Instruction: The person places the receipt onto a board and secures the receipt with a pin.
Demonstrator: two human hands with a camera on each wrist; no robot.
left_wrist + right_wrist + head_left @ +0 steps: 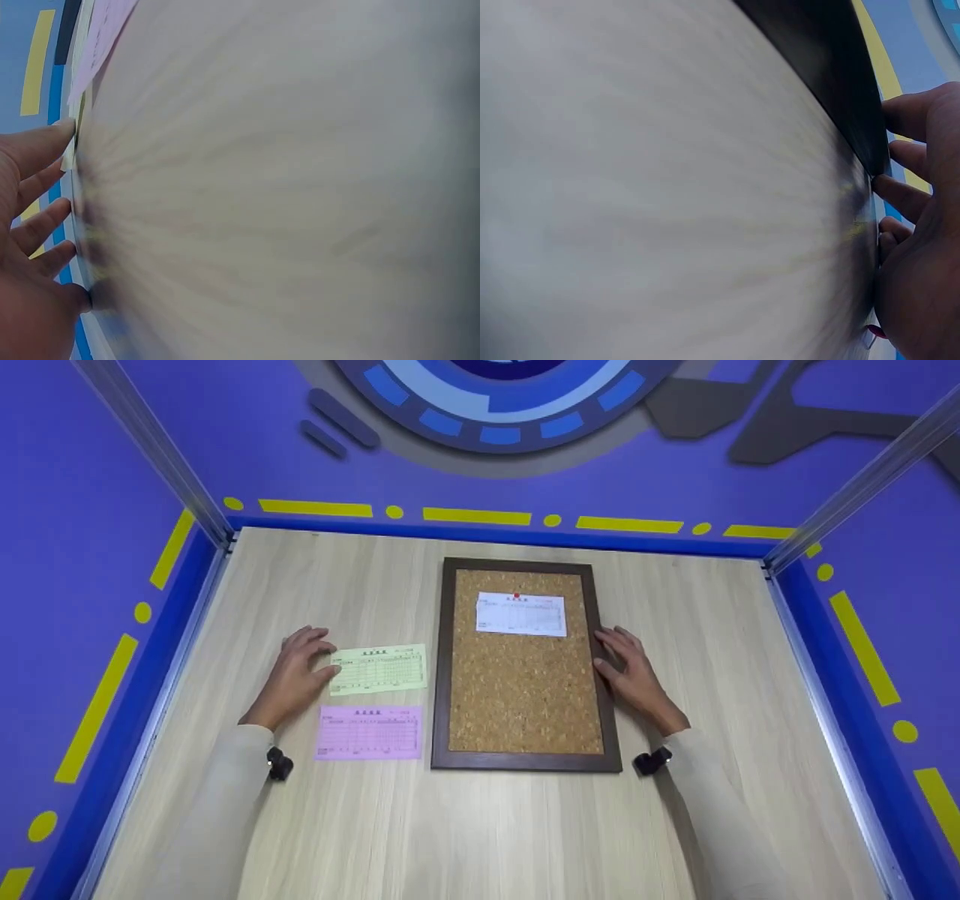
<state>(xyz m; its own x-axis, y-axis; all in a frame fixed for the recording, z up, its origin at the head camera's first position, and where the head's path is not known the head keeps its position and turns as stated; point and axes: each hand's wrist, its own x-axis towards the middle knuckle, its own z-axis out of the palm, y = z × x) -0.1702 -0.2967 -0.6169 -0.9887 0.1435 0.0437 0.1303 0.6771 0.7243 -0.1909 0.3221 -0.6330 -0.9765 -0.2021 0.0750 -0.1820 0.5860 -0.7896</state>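
A cork board [525,697] in a dark brown frame lies on the table. A white printed slip [521,619] sits on its upper part, with a red pushpin [517,595] at the slip's top edge. Left of the board lie a light green slip [382,679] and, nearer me, a purple slip [369,742]. My left hand [292,679] rests at the green slip's left edge, thumb and fingers apart, fingertips at the paper. At the frame's right side is my right hand [636,682], its fingertips touching the dark edge [832,67]. Neither hand grips anything.
The pale wood-patterned table [495,832] is bounded by a blue back wall [480,487] and side walls with metal edge strips. In the right wrist view, a small red object [876,331] shows beside the hand's heel; its kind is unclear.
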